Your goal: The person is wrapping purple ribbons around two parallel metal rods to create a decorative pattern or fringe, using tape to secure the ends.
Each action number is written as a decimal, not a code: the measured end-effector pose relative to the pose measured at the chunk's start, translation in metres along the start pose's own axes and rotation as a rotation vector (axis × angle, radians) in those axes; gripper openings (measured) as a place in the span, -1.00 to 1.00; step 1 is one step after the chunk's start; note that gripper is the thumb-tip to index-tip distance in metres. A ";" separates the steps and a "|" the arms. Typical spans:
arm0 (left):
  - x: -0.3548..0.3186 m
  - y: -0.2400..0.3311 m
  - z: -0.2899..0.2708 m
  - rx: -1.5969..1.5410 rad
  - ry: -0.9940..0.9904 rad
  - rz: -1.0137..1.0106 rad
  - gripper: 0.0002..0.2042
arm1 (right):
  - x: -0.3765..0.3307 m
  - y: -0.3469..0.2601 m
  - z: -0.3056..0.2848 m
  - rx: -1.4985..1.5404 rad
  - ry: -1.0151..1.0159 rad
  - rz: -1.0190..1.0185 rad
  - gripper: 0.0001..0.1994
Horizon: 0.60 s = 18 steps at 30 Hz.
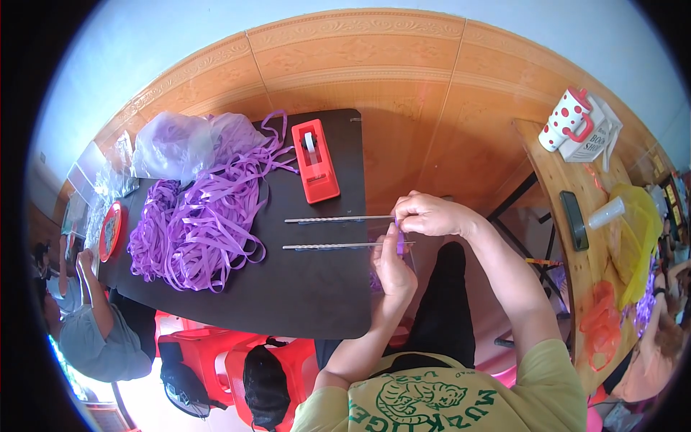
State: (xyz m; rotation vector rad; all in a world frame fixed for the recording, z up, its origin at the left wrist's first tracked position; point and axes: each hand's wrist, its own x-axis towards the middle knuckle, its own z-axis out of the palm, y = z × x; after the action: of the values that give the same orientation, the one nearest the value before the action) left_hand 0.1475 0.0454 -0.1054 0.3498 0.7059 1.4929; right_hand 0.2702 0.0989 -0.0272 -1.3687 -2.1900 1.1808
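Two thin metal rods lie side by side on the dark table (309, 299) and stick out past its right edge: a far rod (338, 219) and a near rod (331, 247). A short piece of purple ribbon (400, 241) is at their outer ends; whether it loops fully round them I cannot tell. My right hand (430, 214) closes on the ribbon by the far rod's end. Below it, my left hand (394, 268) pinches the ribbon beside the near rod, thumb pointing up. A big tangled heap of purple ribbon (201, 230) lies on the table's left part.
A red tape dispenser (317, 169) stands beyond the rods, near a plastic bag (183, 144). At right, a wooden table (568, 209) bears a phone (574, 219) and a dotted cup (566, 122). Red stools (237, 360) stand below. Other people sit at far left and right.
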 end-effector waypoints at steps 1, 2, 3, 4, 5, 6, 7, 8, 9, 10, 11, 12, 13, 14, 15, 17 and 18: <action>0.001 -0.001 0.000 0.000 0.000 0.000 -0.86 | 0.000 0.000 0.002 -0.051 0.056 -0.004 -0.87; 0.002 -0.003 0.000 0.003 0.009 0.018 -0.85 | 0.001 -0.001 0.003 -0.050 0.056 -0.004 -0.87; 0.001 -0.003 0.001 0.006 0.018 0.034 -0.83 | 0.000 -0.003 0.003 -0.101 0.065 0.034 -0.87; 0.002 -0.004 0.001 0.007 0.017 0.033 -0.83 | -0.001 -0.004 0.003 -0.152 0.073 0.072 -0.87; 0.002 -0.006 0.001 -0.015 0.017 0.036 -0.83 | -0.002 -0.004 0.003 -0.151 0.074 0.073 -0.87; 0.002 -0.006 0.001 -0.036 0.017 0.040 -0.82 | -0.003 -0.004 0.002 -0.177 0.083 0.088 -0.84; 0.002 -0.007 0.001 -0.036 0.016 0.039 -0.82 | -0.004 -0.003 0.002 -0.202 0.092 0.103 -0.80; 0.001 -0.008 0.001 -0.037 0.014 0.037 -0.83 | -0.003 -0.001 0.002 -0.202 0.094 0.104 -0.80; 0.001 -0.007 0.002 -0.038 0.014 0.037 -0.84 | -0.001 0.002 0.001 -0.145 0.095 0.085 -0.80; 0.001 -0.006 0.003 -0.036 0.014 0.038 -0.84 | -0.001 0.004 0.000 -0.089 0.096 0.066 -0.79; 0.001 -0.005 0.005 -0.037 0.026 0.038 -0.84 | -0.001 0.006 0.000 -0.087 0.097 0.065 -0.79; 0.001 -0.005 0.005 -0.039 0.038 0.038 -0.84 | -0.003 0.007 0.000 0.035 0.101 0.056 -0.77; 0.001 -0.005 0.004 -0.036 0.038 0.038 -0.84 | -0.004 0.007 0.000 0.158 0.104 0.047 -0.74; 0.001 -0.006 0.003 -0.027 0.033 0.036 -0.84 | -0.006 0.006 -0.001 0.160 0.106 0.046 -0.74; 0.001 -0.006 0.003 -0.017 0.030 0.034 -0.84 | -0.010 0.001 -0.002 0.186 0.144 0.110 -0.72; 0.002 -0.006 -0.001 -0.014 0.026 0.034 -0.84 | -0.014 0.002 0.001 0.216 0.182 0.173 -0.70; 0.002 -0.007 -0.001 -0.014 0.016 0.030 -0.84 | -0.016 0.006 0.004 0.316 0.242 0.163 -0.69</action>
State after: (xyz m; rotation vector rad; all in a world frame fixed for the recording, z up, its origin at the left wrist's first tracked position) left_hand 0.1519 0.0468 -0.1105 0.3392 0.7049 1.5303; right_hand 0.2792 0.0842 -0.0317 -1.4829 -1.6732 1.2766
